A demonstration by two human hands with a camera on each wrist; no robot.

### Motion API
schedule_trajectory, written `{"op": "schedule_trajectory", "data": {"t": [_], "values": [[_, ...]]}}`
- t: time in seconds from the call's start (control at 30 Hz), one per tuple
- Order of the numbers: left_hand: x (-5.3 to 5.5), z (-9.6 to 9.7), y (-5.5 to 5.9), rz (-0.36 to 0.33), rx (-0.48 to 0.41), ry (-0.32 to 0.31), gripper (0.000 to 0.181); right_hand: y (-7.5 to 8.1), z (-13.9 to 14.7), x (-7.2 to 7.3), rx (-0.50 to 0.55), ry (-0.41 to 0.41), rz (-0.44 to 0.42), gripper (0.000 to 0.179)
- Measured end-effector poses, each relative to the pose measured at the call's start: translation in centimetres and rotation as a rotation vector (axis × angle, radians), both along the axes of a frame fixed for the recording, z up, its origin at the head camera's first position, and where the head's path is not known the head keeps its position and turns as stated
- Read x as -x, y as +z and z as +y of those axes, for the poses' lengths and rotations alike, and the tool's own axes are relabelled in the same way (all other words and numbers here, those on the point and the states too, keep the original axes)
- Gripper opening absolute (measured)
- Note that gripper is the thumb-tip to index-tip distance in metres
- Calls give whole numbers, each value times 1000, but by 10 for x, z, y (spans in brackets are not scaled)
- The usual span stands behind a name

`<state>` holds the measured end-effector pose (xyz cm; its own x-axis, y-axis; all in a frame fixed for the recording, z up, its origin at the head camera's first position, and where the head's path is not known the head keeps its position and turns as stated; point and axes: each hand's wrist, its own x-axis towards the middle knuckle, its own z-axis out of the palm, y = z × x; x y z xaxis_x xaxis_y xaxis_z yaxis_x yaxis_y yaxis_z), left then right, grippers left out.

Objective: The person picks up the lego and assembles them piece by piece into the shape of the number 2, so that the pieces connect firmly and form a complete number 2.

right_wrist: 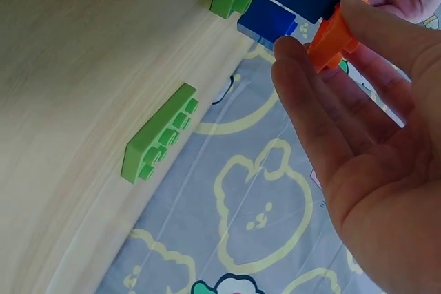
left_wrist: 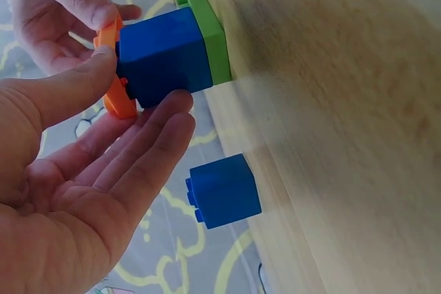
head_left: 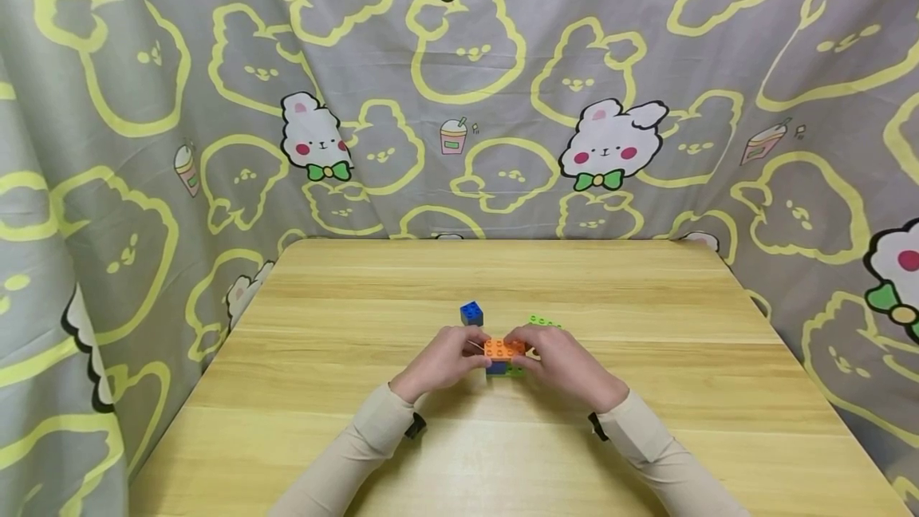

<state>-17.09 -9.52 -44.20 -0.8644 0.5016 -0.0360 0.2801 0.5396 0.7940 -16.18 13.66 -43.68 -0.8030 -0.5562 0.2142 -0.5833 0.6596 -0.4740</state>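
Observation:
An orange building-block plate (head_left: 504, 349) with studs lies across a blue block (left_wrist: 165, 56), which stands on a green studded plate (left_wrist: 209, 36) on the table. My left hand (head_left: 447, 361) pinches the left end of the orange plate, its thumb on the near side. At the other end my right hand (head_left: 570, 365) grips it between thumb and fingers. The orange plate juts out past the blue block toward the right. Whether it is pressed fully down, I cannot tell. A loose blue block (head_left: 471, 313) stands just beyond my left hand.
Behind my right hand lies another green studded plate (right_wrist: 162, 134), partly hidden in the head view. The wooden table (head_left: 345, 286) reaches back to a grey patterned curtain (head_left: 495, 166), which also hangs along both sides.

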Motion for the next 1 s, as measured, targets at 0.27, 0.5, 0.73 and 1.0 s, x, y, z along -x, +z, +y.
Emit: {"op": "schedule_trajectory", "data": {"t": [0.27, 0.5, 0.73, 1.0], "values": [[2, -1, -2, -14, 13, 2, 32, -1, -1, 2, -11, 0, 2, 24], [3, -1, -3, 13, 36, -20, 35, -1, -3, 2, -24, 26, 32, 26], [2, -1, -4, 15, 33, -21, 31, 1, -1, 0, -49, 36, 53, 27], [3, 0, -5, 19, 37, -24, 31, 0, 0, 0, -46, 41, 70, 26]]}}
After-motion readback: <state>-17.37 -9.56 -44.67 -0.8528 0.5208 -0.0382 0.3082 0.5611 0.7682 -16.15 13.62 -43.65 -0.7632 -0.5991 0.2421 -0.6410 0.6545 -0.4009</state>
